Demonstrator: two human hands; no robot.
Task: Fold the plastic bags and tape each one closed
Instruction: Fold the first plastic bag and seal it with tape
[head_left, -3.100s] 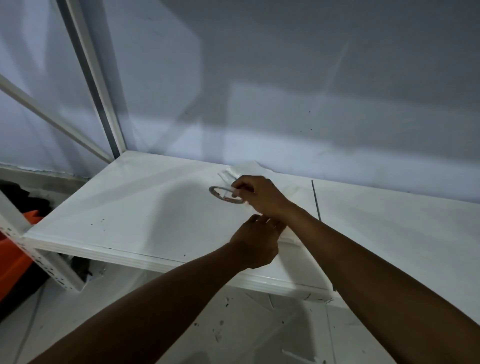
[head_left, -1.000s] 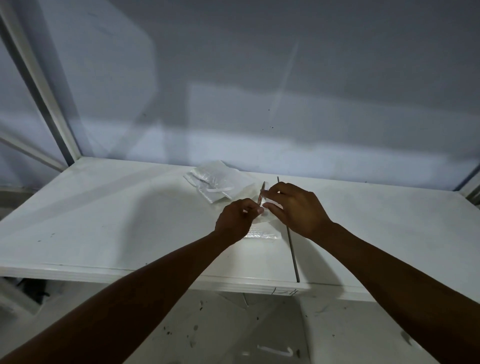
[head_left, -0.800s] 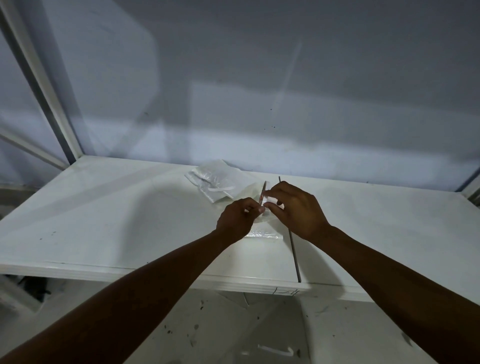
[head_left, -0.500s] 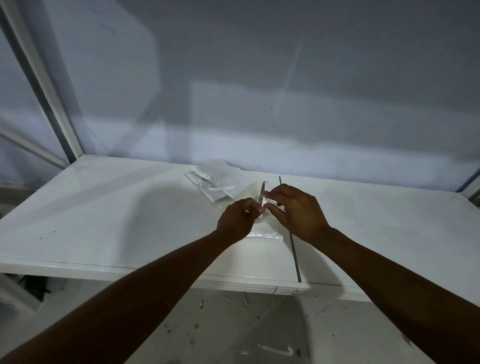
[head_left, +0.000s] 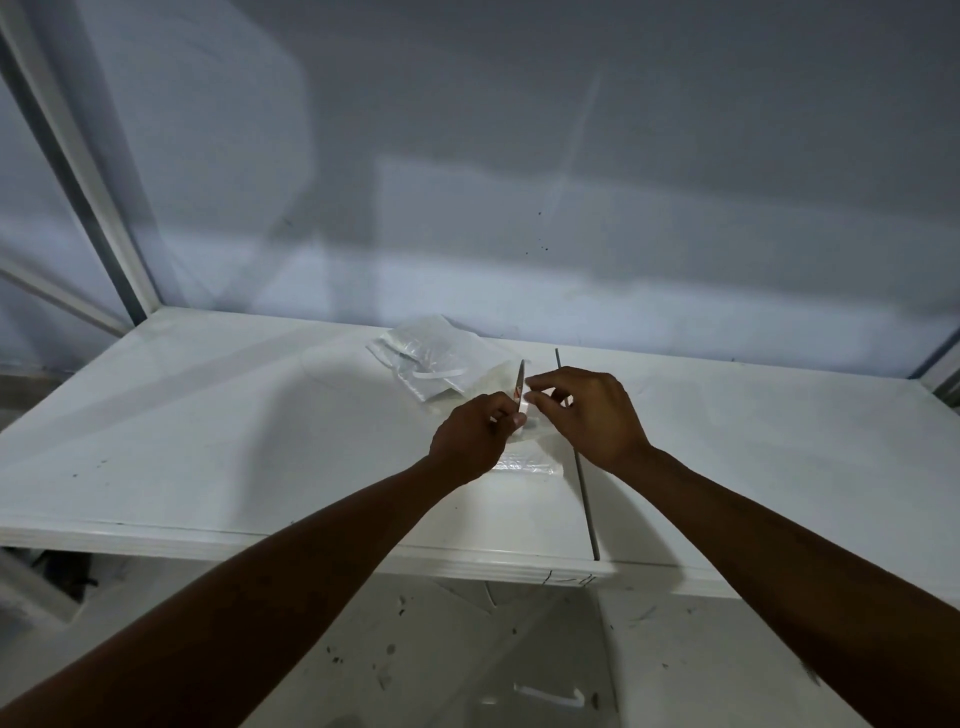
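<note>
My left hand (head_left: 475, 436) is closed on a thin tape roll (head_left: 520, 380), held upright and seen edge-on above the white shelf (head_left: 208, 426). My right hand (head_left: 589, 415) pinches the clear tape end just right of the roll, fingertips nearly touching the left thumb. A folded clear plastic bag (head_left: 530, 464) lies flat on the shelf under both hands, partly hidden by them. Behind the hands sits a small pile of folded plastic bags (head_left: 434, 353), the front one crossed by a white strip.
A dark seam (head_left: 583, 478) between shelf boards runs front to back under my right wrist. A white rack upright (head_left: 78, 171) rises at the back left. A grey wall closes the back. The speckled floor (head_left: 467, 665) shows below the shelf's front edge.
Three seconds ago my right hand held the roll flat near the pile; now the left hand holds it upright. Over the last second my right fingers shifted slightly at the tape end.
</note>
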